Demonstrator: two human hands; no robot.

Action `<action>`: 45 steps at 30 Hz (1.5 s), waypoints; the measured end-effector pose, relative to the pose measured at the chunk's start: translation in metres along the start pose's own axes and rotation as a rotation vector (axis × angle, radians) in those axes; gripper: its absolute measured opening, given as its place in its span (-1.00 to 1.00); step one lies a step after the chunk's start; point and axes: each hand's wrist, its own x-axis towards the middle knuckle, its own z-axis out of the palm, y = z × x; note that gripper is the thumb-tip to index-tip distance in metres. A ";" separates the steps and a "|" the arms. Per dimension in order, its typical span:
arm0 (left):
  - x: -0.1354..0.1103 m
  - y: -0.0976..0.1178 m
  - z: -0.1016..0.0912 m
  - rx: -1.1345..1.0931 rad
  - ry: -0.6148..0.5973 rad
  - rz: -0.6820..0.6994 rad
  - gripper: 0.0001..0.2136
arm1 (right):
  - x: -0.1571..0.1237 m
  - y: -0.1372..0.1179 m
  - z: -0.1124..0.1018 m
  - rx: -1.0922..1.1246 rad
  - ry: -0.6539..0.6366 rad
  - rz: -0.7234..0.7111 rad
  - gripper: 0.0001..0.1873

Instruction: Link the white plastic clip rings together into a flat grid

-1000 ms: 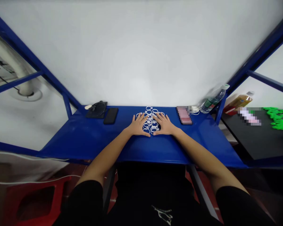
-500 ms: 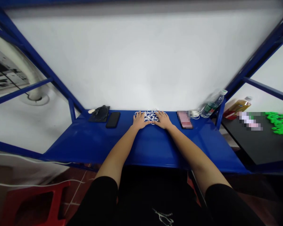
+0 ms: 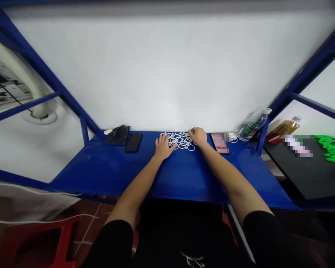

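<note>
Right hand, rings; label perhaps green

Count, one pass.

- Tables: two, the blue table and a black table alongside.
- Hands: two, left hand and right hand.
- White rings: one loose heap, well over a dozen. They overlap and are too small to tally singly.
- Phones: two, a black phone and a lit phone.
- Black pouch: one.
- Bottles: two, a clear bottle and an amber bottle.
- Green pieces: one heap, uncounted.
- Red stool: one.
</note>
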 end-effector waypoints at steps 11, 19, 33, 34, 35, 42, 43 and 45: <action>-0.002 0.001 0.001 -0.012 -0.021 0.041 -0.16 | 0.053 -0.042 0.020 0.026 -0.105 0.244 -0.51; -0.002 -0.001 0.001 -0.047 -0.032 0.061 -0.15 | 0.047 -0.036 0.015 0.035 -0.053 0.267 -0.55; -0.006 0.013 -0.024 -0.164 0.253 0.098 -0.53 | -0.037 -0.013 -0.022 0.359 0.219 -0.206 -0.71; -0.007 0.019 -0.027 -0.208 0.314 0.139 -0.59 | -0.047 -0.010 -0.022 0.392 0.237 -0.281 -0.73; -0.008 0.026 -0.031 -0.251 0.360 0.188 -0.65 | -0.057 -0.008 -0.022 0.429 0.239 -0.353 -0.74; -0.016 0.070 -0.035 -0.390 0.312 0.400 -0.86 | -0.098 0.003 -0.016 0.606 0.268 -0.499 -0.76; -0.018 0.072 -0.033 -0.411 0.314 0.408 -0.87 | -0.100 0.004 -0.016 0.615 0.264 -0.502 -0.75; -0.022 0.071 -0.027 -0.460 0.333 0.416 -0.90 | -0.104 0.004 -0.016 0.626 0.239 -0.524 -0.75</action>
